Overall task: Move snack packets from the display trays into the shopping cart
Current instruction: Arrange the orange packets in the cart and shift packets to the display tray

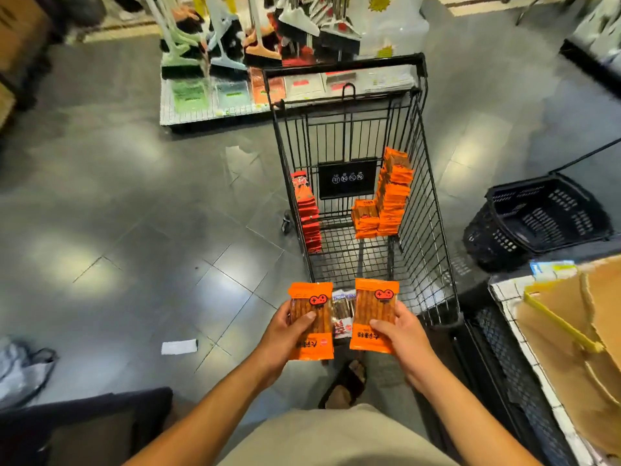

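Observation:
My left hand (285, 334) grips an orange snack packet (311, 319) and my right hand (401, 334) grips a second orange snack packet (374, 314), both held flat just in front of the near end of the black wire shopping cart (423, 183). Between the two packets a white and red packet (342, 314) shows lower down. Inside the cart, a stack of orange packets (386, 200) leans against the right wall and a row of red packets (307, 213) stands along the left wall.
A black plastic basket (541, 216) lies on the floor right of the cart. A display tray with brown cardboard and a yellow divider (564, 331) stands at the right. Brooms and dustpans (235, 45) stand on a rack beyond the cart. A paper slip (179, 346) lies on the grey tiles.

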A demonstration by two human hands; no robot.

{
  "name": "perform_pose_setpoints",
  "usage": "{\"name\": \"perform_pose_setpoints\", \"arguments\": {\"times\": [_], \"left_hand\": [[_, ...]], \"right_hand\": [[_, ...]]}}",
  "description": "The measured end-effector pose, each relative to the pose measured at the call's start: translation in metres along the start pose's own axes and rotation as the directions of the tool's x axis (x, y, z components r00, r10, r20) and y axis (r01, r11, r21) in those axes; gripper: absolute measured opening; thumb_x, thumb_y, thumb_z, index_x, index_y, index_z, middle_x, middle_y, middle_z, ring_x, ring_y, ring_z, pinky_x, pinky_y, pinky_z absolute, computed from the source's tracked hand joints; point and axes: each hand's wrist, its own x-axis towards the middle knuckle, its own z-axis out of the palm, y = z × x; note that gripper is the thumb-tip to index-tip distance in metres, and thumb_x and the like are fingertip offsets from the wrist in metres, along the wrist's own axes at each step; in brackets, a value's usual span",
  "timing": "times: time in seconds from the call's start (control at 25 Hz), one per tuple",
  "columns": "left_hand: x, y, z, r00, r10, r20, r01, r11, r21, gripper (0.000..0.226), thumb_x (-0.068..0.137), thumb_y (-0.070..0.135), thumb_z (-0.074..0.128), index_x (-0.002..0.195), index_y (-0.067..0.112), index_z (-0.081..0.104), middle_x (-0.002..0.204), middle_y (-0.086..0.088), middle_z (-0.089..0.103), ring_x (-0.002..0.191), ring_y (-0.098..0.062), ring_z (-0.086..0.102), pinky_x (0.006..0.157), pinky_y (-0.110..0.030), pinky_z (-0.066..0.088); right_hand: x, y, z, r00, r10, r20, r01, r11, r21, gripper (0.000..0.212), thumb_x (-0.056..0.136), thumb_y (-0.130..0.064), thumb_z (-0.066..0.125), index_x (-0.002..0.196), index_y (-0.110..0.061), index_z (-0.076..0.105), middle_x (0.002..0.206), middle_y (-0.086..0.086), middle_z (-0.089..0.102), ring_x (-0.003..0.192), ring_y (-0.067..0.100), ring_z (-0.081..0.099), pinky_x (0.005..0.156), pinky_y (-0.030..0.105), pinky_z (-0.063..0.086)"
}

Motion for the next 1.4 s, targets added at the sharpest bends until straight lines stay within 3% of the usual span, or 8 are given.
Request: {"name": "perform_pose_setpoints", "arguments": {"times": [0.28, 0.48, 0.64, 0.8, 0.92, 1.12, 1.32, 1.4], "left_hand": [[0.060, 0.037, 0.022, 0.993, -0.036, -0.110, 0.023, 0.993, -0.115, 0.032, 0.101, 0.024, 0.064, 0.132, 0.025, 0.058, 0.119, -0.004, 0.076, 0.106, -0.029, 0.074, 0.097, -0.058, 0.056], [0.134, 0.079, 0.028, 0.993, -0.061, -0.102, 0.052, 0.994, -0.093, 0.033, 0.100, 0.023, 0.065, 0.133, 0.023, 0.058, 0.120, -0.005, 0.075, 0.109, -0.030, 0.073, 0.098, -0.059, 0.055], [0.205, 0.119, 0.030, 0.996, -0.092, -0.012, 0.092, 0.995, -0.040, 0.036, 0.100, 0.025, 0.065, 0.136, 0.025, 0.056, 0.122, -0.006, 0.074, 0.110, -0.030, 0.073, 0.098, -0.058, 0.056], [0.288, 0.155, 0.034, 0.990, -0.127, 0.064, 0.128, 0.992, -0.011, 0.033, 0.101, 0.024, 0.063, 0.133, 0.029, 0.055, 0.117, -0.008, 0.076, 0.106, -0.031, 0.074, 0.097, -0.056, 0.057], [0.353, 0.163, 0.035, 0.983, -0.176, 0.045, 0.176, 0.984, 0.001, 0.027, 0.099, 0.029, 0.066, 0.125, 0.029, 0.061, 0.110, -0.005, 0.078, 0.103, -0.028, 0.075, 0.100, -0.055, 0.055], [0.435, 0.136, 0.033, 0.985, -0.171, 0.037, 0.170, 0.985, 0.041, 0.029, 0.074, 0.056, 0.079, 0.101, 0.047, 0.072, 0.116, 0.000, 0.076, 0.119, -0.027, 0.067, 0.110, -0.058, 0.045], [0.477, 0.102, 0.032, 0.979, -0.203, 0.029, 0.201, 0.978, 0.050, 0.066, 0.071, 0.070, 0.081, 0.125, 0.035, 0.063, 0.126, -0.004, 0.072, 0.127, -0.033, 0.062, 0.111, -0.061, 0.044], [0.485, 0.099, 0.035, 0.974, -0.223, 0.027, 0.223, 0.975, 0.023, 0.068, 0.067, 0.067, 0.081, 0.125, 0.037, 0.064, 0.125, 0.000, 0.074, 0.124, -0.028, 0.064, 0.111, -0.058, 0.045]], "right_hand": [[0.101, -0.070, -0.015, 0.995, 0.047, 0.084, -0.038, 0.993, -0.108, 0.034, 0.091, 0.005, 0.063, 0.115, -0.019, 0.061, 0.105, 0.006, 0.077, 0.098, 0.027, 0.074, 0.096, 0.051, 0.055], [0.162, -0.087, -0.019, 0.996, 0.087, 0.029, -0.081, 0.985, -0.154, 0.058, 0.081, 0.019, 0.060, 0.121, -0.023, 0.056, 0.111, 0.006, 0.072, 0.101, 0.023, 0.070, 0.089, 0.042, 0.057], [0.235, -0.089, -0.024, 0.975, 0.211, -0.077, -0.208, 0.977, 0.038, 0.040, 0.085, 0.011, 0.065, 0.122, -0.005, 0.064, 0.105, 0.011, 0.075, 0.086, 0.019, 0.073, 0.070, 0.029, 0.056], [0.312, -0.084, -0.016, 0.907, 0.366, -0.207, -0.313, 0.917, 0.249, 0.028, 0.094, 0.001, 0.063, 0.121, 0.007, 0.062, 0.084, 0.015, 0.069, 0.046, 0.007, 0.059, 0.040, 0.018, 0.042], [0.369, -0.074, -0.008, 0.846, 0.468, -0.256, -0.375, 0.863, 0.339, 0.019, 0.097, -0.011, 0.063, 0.116, -0.008, 0.068, 0.071, 0.005, 0.068, 0.041, 0.008, 0.055, 0.036, 0.021, 0.035], [0.452, -0.053, -0.002, 0.732, 0.589, -0.342, -0.347, 0.754, 0.558, 0.012, 0.098, -0.016, 0.063, 0.110, -0.018, 0.065, 0.073, 0.003, 0.060, 0.047, 0.011, 0.054, 0.038, 0.019, 0.047], [0.507, -0.032, 0.001, 0.709, 0.589, -0.387, -0.275, 0.736, 0.618, 0.007, 0.098, -0.018, 0.064, 0.105, -0.020, 0.063, 0.080, 0.005, 0.063, 0.038, 0.008, 0.058, 0.035, 0.018, 0.043], [0.518, -0.033, 0.002, 0.713, 0.579, -0.395, -0.248, 0.735, 0.631, 0.009, 0.099, -0.016, 0.063, 0.108, -0.017, 0.064, 0.080, 0.004, 0.065, 0.040, 0.005, 0.060, 0.034, 0.016, 0.042]]}}
